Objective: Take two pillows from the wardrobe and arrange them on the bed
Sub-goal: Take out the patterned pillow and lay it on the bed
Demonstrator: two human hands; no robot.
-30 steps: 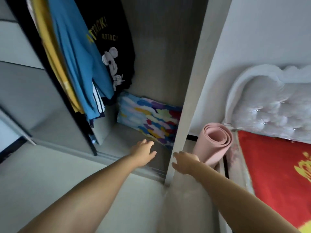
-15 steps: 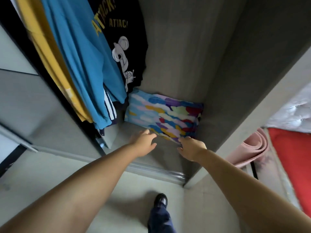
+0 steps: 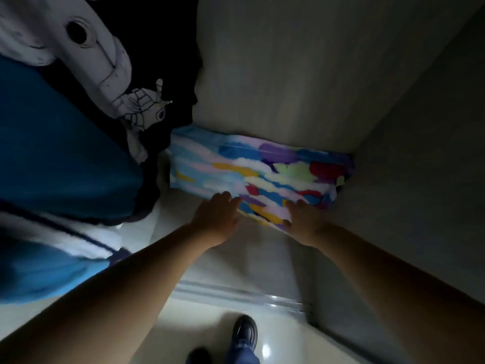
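Note:
A pillow [image 3: 259,169] with a multicoloured patchy cover lies on the wardrobe floor [image 3: 246,256], pushed against the back wall and the right side wall. My left hand [image 3: 219,219] rests at the pillow's front edge, fingers touching the fabric. My right hand [image 3: 305,223] is at the front right edge, fingers curled onto the cover. I cannot tell whether either hand has closed around the pillow. Only one pillow shape is distinct; a second one cannot be made out.
Hanging clothes fill the left: a black printed shirt [image 3: 147,82] and a blue garment [image 3: 60,153] close to my left arm. The wardrobe's right wall [image 3: 420,166] stands beside the pillow. A sliding-door track [image 3: 241,295] crosses the threshold; my shoe [image 3: 245,334] stands on the pale floor.
I have leaned into the wardrobe, so the bed and pink roll have left the view. Both hands moved forward from the threshold to the pillow's front edge.

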